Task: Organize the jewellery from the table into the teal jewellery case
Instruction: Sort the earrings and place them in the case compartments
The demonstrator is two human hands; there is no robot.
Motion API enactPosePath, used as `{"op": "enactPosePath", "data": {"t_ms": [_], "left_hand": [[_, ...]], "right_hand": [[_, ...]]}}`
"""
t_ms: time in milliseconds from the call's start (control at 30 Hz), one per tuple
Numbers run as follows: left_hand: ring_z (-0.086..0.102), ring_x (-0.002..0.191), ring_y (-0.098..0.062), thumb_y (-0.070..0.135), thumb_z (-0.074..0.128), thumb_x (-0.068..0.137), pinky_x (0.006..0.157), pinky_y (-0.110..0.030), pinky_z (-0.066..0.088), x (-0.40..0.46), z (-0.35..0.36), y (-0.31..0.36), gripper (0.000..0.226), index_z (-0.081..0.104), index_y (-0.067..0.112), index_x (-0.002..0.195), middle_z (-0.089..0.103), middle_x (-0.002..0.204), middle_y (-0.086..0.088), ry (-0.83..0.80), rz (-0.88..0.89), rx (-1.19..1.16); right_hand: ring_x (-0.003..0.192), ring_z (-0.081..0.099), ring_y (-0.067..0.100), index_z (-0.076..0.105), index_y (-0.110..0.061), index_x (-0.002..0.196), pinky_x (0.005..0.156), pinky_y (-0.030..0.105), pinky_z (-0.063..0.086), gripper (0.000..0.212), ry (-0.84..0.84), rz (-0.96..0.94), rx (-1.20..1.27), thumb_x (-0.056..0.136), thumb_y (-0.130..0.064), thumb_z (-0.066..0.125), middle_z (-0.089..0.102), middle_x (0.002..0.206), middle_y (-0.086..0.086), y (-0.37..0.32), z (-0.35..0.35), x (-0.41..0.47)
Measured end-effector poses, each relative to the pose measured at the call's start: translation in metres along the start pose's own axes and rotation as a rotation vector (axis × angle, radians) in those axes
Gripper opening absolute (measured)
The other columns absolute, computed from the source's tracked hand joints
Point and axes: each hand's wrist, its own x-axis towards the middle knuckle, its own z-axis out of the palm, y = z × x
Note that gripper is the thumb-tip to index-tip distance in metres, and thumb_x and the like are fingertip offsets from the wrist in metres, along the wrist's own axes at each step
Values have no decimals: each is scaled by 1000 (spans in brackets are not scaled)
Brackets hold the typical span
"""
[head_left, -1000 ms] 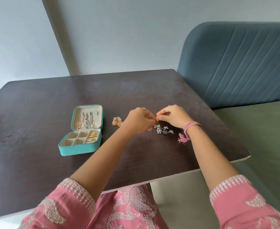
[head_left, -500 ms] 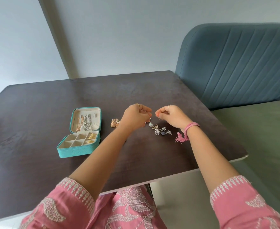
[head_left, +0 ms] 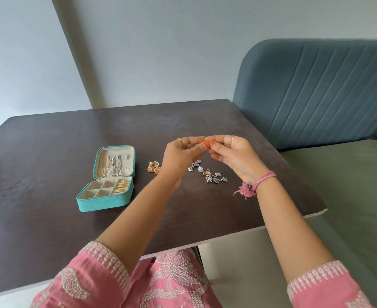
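a person in pink embroidered sleeves sits at a dark counter [head_left: 49,230], both hands raised above it and meeting fingertip to fingertip. the left hand [head_left: 180,155] and the right hand [head_left: 233,156] have their fingers curled and pinched together on something too small to make out; what it is cannot be told. the open teal case [head_left: 107,197] lies on the counter to the left of the hands, well apart from them, its lid tilted back with chains [head_left: 113,166] hanging inside and gold pieces [head_left: 120,186] in the right-hand compartments of its tray. a gold earring pair [head_left: 153,168] rests between the case and the left hand, just beside the wrist. a cluster of silver and blue jewellery [head_left: 207,174] lies on the counter right of the case, below and between the two hands, not touching them. a pink thread band [head_left: 264,180] with a tassel circles the right wrist. a blue padded seat back [head_left: 316,92] stands beyond the counter's right edge.
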Motion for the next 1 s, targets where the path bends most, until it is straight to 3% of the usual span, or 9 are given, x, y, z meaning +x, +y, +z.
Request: {"op": "enactPosePath", "data": {"t_ms": [133,267,433,567,733,900,1000], "left_hand": [[62,79,-15,8,69,85,80,-27,52,0,-5,-2,10,72,10,95,70,84,-6,14,-43,-91],[62,77,-12,8,68,86,72,-22,52,-3,-10,0,8,69,15,90,68,80,-1,57,-34,-130],[66,92,-11,16,69,86,82,-27,48,-8,-20,2,9,68,23,92,73,93,0,84,12,-69],[67,92,-6,18,69,86,80,-25,47,-10,-27,5,11,67,22,95,74,94,4,91,23,-41],[64,86,-6,14,67,87,75,-25,44,-12,-32,5,10,65,22,93,72,88,6,95,21,-16],[61,86,-7,16,67,86,77,-25,45,-13,-34,4,14,68,25,96,70,85,8,64,-8,14],[62,84,-4,16,67,87,77,-23,45,-13,-35,2,17,69,23,102,70,81,12,34,-16,51]], "right_hand": [[92,68,11,69,-15,108,84,27,55,23,-56,-44,-115,92,-3,58,71,105,3,-3,1,-4],[92,68,8,67,-22,109,85,24,54,24,-44,-64,-228,91,-7,61,72,104,-4,-2,3,-5],[87,64,6,72,-32,91,91,34,50,8,54,-31,-922,84,-29,69,68,84,-16,19,-1,-3],[91,58,11,69,-32,87,84,33,36,10,37,-3,-1172,86,-38,62,61,80,-16,24,7,-5],[90,58,14,71,-30,86,80,33,30,13,15,16,-1234,88,-34,58,54,70,-16,26,11,-1],[100,55,16,67,-31,87,86,37,33,18,-41,36,-1250,93,-27,51,52,90,-15,27,11,3],[89,53,12,66,-31,86,84,32,41,15,20,2,-1047,92,-24,53,54,85,-15,20,1,5]]}}
